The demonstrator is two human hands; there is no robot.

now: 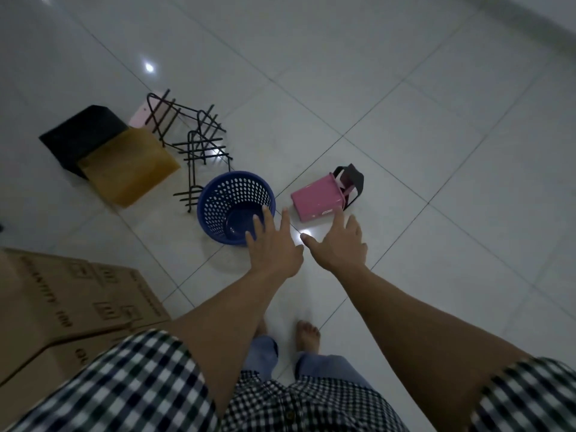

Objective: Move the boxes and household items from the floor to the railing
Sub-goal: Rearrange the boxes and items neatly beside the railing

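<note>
A blue perforated basket (232, 202) lies tilted on the white floor tiles. My left hand (274, 244) hovers over its near rim, fingers spread, holding nothing. A pink box with a black handle (318, 199) lies on its side to the right; my right hand (338, 244) is just short of it, fingers apart and empty. Behind the basket stands a black wire rack (199, 145). Left of the rack lie a brown box (127, 169), a black box (82, 134) and a pale pink box (140, 118).
Stacked cardboard cartons (71, 307) stand at the lower left, close to my left arm. My bare feet (307, 333) are on the tiles below my hands. The railing is not in view.
</note>
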